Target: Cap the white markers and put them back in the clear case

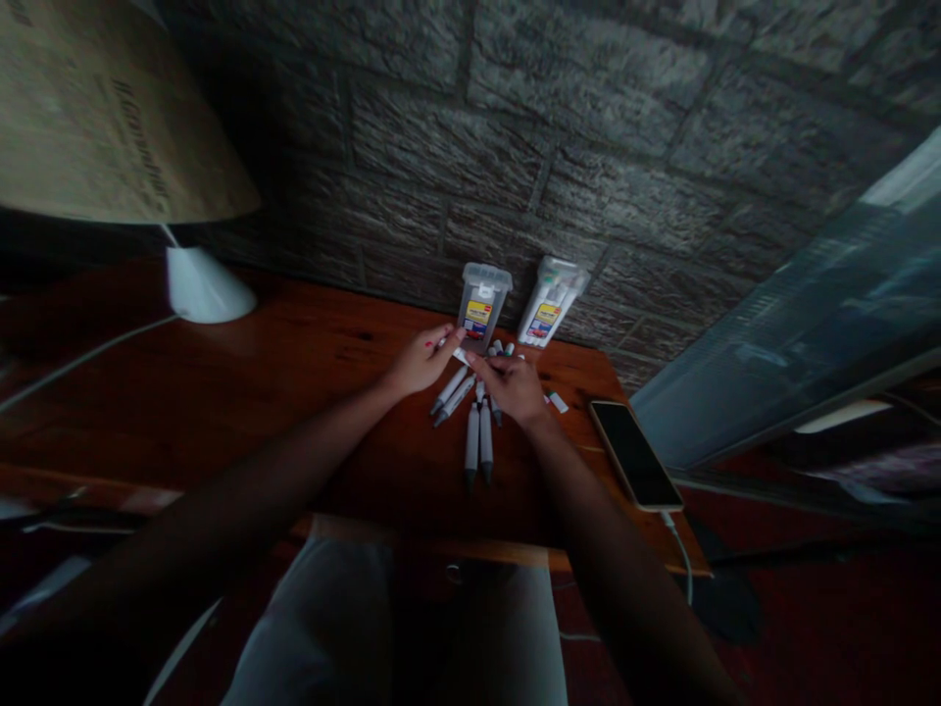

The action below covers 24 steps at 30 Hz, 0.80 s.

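Observation:
My left hand [424, 361] and my right hand [513, 385] meet over the table, both closed on one white marker [461, 354] that shows in part between the fingers. Beneath and in front of them, several white markers with grey tips [478, 431] lie loose, some partly hidden by my right hand. Just behind the hands stands a clear plastic marker case [485, 294] with a yellow and blue label. To its right, a second case [553, 302] leans a little and has white markers inside. A small white piece with a green end [558, 402] lies right of my right hand.
A phone [636, 456] with a white cable lies at the table's right edge. A lamp with a white base [208, 284] and a wide shade [124, 118] stands on the left. The stone wall [412, 127] closes off the back of the wooden table [294, 353].

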Each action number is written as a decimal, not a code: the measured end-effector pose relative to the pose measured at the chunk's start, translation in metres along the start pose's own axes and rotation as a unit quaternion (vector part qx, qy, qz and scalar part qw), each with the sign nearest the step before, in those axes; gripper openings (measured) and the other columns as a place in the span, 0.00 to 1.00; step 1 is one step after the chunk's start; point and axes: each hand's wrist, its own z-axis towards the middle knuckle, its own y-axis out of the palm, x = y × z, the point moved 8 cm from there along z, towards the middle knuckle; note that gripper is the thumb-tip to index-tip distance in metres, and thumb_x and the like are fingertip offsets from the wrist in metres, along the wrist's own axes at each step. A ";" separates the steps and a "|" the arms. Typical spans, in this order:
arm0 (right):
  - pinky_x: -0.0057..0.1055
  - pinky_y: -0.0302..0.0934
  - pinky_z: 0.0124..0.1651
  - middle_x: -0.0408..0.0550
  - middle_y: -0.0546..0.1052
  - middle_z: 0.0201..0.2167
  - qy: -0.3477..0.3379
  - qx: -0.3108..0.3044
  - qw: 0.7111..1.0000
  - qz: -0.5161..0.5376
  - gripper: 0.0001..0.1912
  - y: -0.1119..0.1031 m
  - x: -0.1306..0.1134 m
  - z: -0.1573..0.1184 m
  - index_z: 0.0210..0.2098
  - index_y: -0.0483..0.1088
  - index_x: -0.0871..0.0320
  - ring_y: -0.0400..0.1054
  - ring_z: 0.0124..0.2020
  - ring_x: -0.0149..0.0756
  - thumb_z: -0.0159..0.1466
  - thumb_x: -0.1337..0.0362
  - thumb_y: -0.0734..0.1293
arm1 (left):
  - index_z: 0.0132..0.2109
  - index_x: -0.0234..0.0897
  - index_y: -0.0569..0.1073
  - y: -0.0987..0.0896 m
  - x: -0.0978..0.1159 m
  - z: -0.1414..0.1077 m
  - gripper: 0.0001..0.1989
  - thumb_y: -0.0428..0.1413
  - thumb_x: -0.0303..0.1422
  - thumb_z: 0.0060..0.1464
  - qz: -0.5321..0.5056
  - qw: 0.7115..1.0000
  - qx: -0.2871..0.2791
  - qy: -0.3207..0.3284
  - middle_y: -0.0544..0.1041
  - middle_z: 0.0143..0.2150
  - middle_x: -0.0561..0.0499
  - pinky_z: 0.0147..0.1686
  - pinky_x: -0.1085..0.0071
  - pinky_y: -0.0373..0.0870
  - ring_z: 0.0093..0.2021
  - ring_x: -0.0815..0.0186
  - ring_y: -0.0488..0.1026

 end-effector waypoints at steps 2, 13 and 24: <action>0.33 0.55 0.31 0.44 0.68 0.17 0.004 0.007 1.000 -0.018 0.43 -0.001 -0.004 0.000 0.18 0.68 0.52 0.61 0.23 0.31 0.67 0.21 0.60 | 0.33 0.41 0.66 -0.002 0.000 0.000 0.30 0.47 0.61 0.72 0.005 1.000 0.006 0.002 0.67 0.27 0.53 0.36 0.68 0.67 0.32 0.65 0.67; 0.32 0.53 0.32 0.43 0.67 0.19 -0.019 0.034 0.999 0.011 0.43 0.003 -0.009 -0.002 0.19 0.68 0.54 0.58 0.25 0.31 0.67 0.23 0.59 | 0.36 0.40 0.69 -0.008 0.001 0.000 0.24 0.47 0.51 0.76 0.011 0.999 0.040 0.005 0.71 0.30 0.53 0.39 0.69 0.69 0.33 0.66 0.69; 0.32 0.54 0.34 0.42 0.69 0.20 -0.013 0.027 0.999 0.027 0.37 0.003 0.000 0.000 0.23 0.72 0.54 0.61 0.26 0.32 0.67 0.28 0.63 | 0.40 0.40 0.72 -0.005 -0.010 0.000 0.19 0.49 0.48 0.75 0.035 0.999 0.013 -0.020 0.73 0.31 0.52 0.39 0.68 0.67 0.34 0.65 0.71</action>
